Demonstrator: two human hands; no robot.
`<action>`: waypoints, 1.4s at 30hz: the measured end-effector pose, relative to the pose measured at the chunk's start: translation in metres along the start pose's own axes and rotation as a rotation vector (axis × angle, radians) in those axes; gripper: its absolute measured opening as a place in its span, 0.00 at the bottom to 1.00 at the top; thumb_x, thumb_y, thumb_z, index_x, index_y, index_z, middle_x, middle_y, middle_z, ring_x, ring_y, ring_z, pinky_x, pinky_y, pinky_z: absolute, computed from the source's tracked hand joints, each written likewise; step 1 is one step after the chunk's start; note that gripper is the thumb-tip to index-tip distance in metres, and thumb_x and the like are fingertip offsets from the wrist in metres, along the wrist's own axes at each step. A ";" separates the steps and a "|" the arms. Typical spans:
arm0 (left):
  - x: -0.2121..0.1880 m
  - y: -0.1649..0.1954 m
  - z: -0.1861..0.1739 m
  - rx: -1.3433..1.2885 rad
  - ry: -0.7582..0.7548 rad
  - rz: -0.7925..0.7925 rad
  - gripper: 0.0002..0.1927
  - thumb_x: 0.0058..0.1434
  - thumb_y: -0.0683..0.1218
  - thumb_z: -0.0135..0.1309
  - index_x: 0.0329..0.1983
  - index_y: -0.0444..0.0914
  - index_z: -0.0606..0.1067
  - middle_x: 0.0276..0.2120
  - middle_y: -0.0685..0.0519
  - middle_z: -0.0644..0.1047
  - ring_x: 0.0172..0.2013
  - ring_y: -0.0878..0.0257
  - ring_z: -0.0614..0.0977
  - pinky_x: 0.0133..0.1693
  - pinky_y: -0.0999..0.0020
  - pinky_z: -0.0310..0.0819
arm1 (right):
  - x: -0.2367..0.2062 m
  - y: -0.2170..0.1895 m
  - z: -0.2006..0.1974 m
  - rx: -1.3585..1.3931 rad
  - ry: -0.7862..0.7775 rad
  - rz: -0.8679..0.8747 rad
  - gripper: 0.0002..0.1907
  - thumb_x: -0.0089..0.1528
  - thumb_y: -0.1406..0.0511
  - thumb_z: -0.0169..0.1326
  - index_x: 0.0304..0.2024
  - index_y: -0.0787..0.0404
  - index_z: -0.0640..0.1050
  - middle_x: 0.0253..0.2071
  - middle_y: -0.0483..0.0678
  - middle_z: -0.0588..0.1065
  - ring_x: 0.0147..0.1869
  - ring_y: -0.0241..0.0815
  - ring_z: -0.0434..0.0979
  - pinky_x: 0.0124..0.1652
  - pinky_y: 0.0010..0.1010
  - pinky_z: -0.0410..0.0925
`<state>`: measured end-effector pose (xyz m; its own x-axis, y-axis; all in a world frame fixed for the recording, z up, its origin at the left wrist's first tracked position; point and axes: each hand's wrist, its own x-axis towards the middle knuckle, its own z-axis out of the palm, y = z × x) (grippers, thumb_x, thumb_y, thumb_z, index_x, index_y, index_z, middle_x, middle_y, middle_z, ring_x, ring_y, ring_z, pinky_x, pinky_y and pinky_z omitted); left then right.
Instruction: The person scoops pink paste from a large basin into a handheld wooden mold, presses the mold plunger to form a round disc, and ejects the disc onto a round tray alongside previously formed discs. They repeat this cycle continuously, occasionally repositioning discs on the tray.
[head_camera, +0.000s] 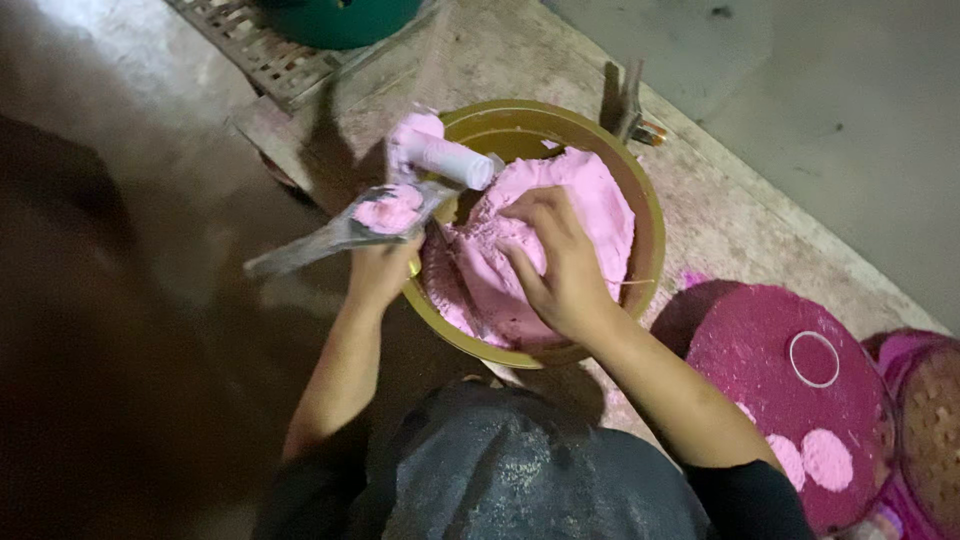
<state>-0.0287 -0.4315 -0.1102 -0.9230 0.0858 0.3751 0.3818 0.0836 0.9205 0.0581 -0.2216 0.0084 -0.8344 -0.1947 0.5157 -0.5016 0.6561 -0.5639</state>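
Note:
A yellow bowl (648, 215) stands on a stone surface and holds a big mass of pink dough (590, 205). My right hand (556, 262) presses flat on the dough with spread fingers. My left hand (382, 268) is at the bowl's left rim and grips a flat metal tool (330, 235) with a small lump of pink dough (388, 212) on it. A white cylinder (448, 158) smeared with pink lies just above the tool, at the bowl's rim.
A round pink-dusted tray (760, 350) with a thin ring (814, 359) and two flat pink discs (812, 458) sits at the right. Further right is a pink basket (930, 420). A woven mat (262, 52) and a green container (335, 20) lie at the top.

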 end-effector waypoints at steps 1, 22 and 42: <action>0.001 -0.002 -0.007 -0.182 0.022 -0.137 0.07 0.65 0.43 0.56 0.44 0.36 0.76 0.36 0.52 0.78 0.36 0.60 0.80 0.39 0.64 0.76 | 0.006 0.010 0.021 -0.071 -0.136 0.124 0.15 0.65 0.59 0.55 0.49 0.62 0.77 0.50 0.58 0.75 0.54 0.57 0.78 0.53 0.41 0.71; -0.031 -0.014 -0.079 -0.681 -0.471 -0.380 0.11 0.62 0.43 0.59 0.45 0.33 0.76 0.33 0.50 0.79 0.34 0.62 0.81 0.36 0.66 0.76 | -0.024 0.079 -0.126 0.376 -0.565 0.705 0.20 0.69 0.66 0.48 0.63 0.56 0.77 0.33 0.48 0.76 0.31 0.38 0.73 0.32 0.32 0.69; -0.039 -0.003 0.020 -0.893 -0.389 -0.411 0.10 0.62 0.42 0.57 0.47 0.36 0.75 0.37 0.53 0.75 0.34 0.64 0.79 0.36 0.66 0.76 | -0.031 0.067 -0.084 -0.209 -0.278 0.297 0.24 0.64 0.68 0.55 0.63 0.53 0.76 0.32 0.58 0.81 0.26 0.44 0.78 0.33 0.38 0.73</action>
<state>0.0069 -0.4152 -0.1296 -0.8342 0.5422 0.1003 -0.2762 -0.5683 0.7750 0.0696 -0.1110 0.0089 -0.9790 -0.1455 0.1431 -0.1986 0.8407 -0.5038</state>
